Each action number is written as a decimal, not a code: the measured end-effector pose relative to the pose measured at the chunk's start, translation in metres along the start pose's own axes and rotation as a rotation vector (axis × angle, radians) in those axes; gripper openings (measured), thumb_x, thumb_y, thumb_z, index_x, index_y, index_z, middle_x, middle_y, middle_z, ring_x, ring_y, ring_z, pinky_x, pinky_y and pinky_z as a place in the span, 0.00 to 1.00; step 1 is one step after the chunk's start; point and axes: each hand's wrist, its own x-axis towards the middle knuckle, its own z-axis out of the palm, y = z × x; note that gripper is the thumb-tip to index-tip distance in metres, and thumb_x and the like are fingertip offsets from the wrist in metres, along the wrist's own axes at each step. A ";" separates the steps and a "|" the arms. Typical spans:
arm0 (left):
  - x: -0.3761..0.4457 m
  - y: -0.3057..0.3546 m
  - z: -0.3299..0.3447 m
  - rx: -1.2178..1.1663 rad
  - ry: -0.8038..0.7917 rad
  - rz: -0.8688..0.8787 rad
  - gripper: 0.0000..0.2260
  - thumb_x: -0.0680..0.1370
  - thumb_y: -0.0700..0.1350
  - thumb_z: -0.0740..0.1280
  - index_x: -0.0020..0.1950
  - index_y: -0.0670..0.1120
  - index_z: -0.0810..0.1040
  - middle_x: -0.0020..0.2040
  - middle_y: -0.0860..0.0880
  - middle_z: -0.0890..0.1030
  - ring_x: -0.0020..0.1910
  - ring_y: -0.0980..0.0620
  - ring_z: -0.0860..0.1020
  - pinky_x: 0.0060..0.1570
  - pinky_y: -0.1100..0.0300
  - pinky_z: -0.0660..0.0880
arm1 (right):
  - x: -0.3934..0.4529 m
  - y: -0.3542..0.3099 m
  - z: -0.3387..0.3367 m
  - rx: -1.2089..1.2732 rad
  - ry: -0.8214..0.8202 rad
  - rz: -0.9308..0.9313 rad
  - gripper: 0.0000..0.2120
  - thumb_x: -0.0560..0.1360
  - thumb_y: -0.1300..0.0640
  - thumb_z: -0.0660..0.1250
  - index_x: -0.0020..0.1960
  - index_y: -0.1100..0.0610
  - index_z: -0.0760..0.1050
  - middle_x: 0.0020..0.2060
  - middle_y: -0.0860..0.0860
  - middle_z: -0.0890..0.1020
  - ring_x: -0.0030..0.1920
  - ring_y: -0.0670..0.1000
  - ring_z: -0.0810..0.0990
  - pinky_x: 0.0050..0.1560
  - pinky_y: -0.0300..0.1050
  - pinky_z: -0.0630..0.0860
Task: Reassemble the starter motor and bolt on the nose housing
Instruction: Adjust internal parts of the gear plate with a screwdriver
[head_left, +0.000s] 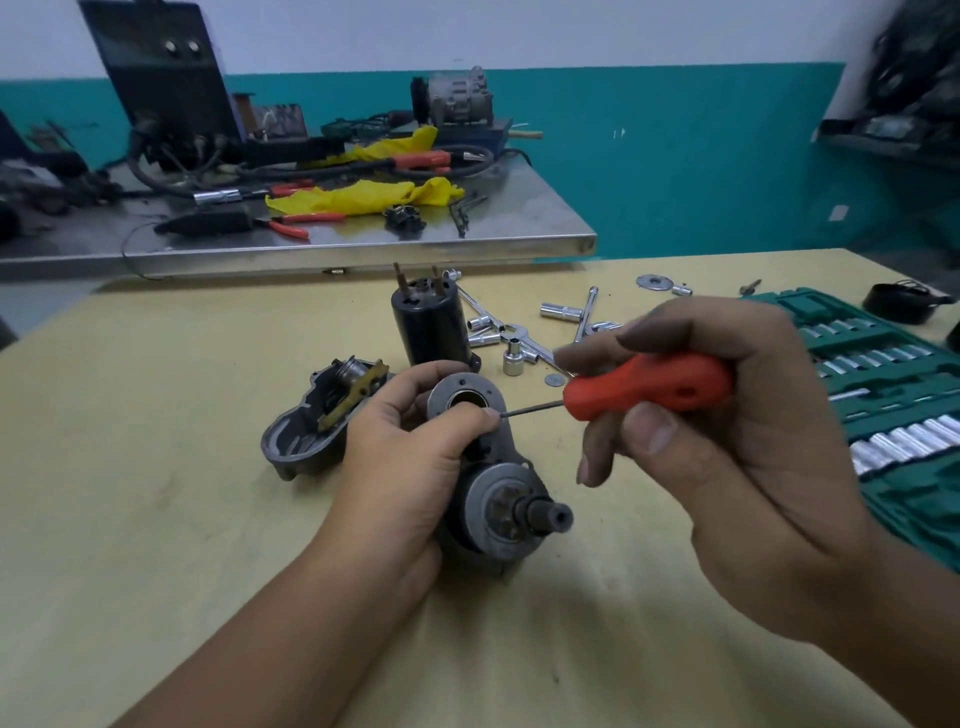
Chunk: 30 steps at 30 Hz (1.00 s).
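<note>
left hand (415, 457) reaches in from lower left, fingers and thumb curled round the grey metal starter gear housing w/ splined shaft (498, 483), held over the yellow-beige table (156, 519). right hand (737, 441) grips a red-handled thin-shaft screwdriver (649, 387), tip at the housing by the left thumb. grey cast nose housing (311, 421) lies on the table just left of the left hand; black cylindrical motor body (431, 325) stands upright behind.

Screwdriver (647, 385) in my right hand (727, 447) had an orange-red handle and a thin dark shank. Housing (498, 467) in my left hand (410, 457) was dull grey, its shaft near black. Beyond it stood a black motor can (430, 325). Tabletop (156, 467) was pale yellow. Socket case (883, 374) right of my grip was green, sockets chrome.
</note>
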 end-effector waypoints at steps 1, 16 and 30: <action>0.000 0.000 0.000 -0.005 0.012 0.001 0.15 0.71 0.32 0.75 0.49 0.53 0.86 0.50 0.44 0.86 0.43 0.42 0.85 0.36 0.53 0.81 | 0.005 0.001 -0.003 -0.031 -0.017 0.018 0.12 0.84 0.48 0.63 0.66 0.39 0.69 0.58 0.55 0.80 0.38 0.57 0.84 0.39 0.57 0.81; 0.004 -0.005 0.003 -0.068 0.096 0.035 0.15 0.74 0.34 0.75 0.50 0.55 0.85 0.46 0.49 0.87 0.47 0.38 0.86 0.46 0.38 0.84 | 0.024 0.009 -0.002 -0.182 0.111 -0.067 0.16 0.84 0.57 0.62 0.71 0.52 0.73 0.55 0.54 0.83 0.39 0.54 0.86 0.38 0.45 0.80; 0.005 -0.007 0.004 -0.052 0.128 0.054 0.14 0.73 0.35 0.76 0.51 0.52 0.85 0.44 0.50 0.87 0.43 0.42 0.87 0.42 0.43 0.85 | 0.018 0.004 0.003 -0.300 0.261 -0.134 0.11 0.83 0.60 0.60 0.64 0.57 0.74 0.50 0.56 0.83 0.38 0.51 0.86 0.38 0.49 0.80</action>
